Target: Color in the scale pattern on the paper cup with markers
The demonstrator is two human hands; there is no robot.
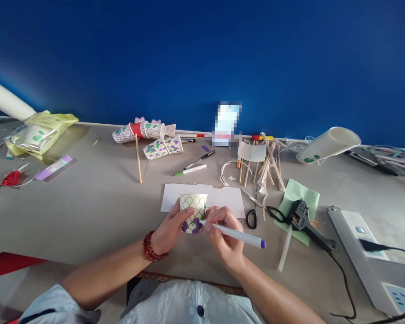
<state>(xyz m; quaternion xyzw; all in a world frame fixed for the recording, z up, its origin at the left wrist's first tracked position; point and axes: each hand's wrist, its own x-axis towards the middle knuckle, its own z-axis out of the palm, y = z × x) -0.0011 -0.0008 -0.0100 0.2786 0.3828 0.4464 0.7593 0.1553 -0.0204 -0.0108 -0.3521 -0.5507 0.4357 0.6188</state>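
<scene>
My left hand [170, 229] is closed round a paper cup [192, 206], its thumb lying across the front. Green scale outlines cover the cup, and several scales near its lower end are coloured purple. In my right hand [227, 234] is a white marker [243, 235] with a purple end, its tip touching the cup at the purple scales. Behind the cup lies a sheet of white paper [222, 200]. A capless green marker [192, 169] and a black pen [200, 159] rest further back.
Scissors [251, 218] and a glue gun [300, 216] on green paper [292, 191] lie to the right, beside a power strip [354, 261]. Decorated cups [164, 146], a phone [225, 123], wooden sticks [272, 166] and stacked cups [327, 146] line the back by the blue wall.
</scene>
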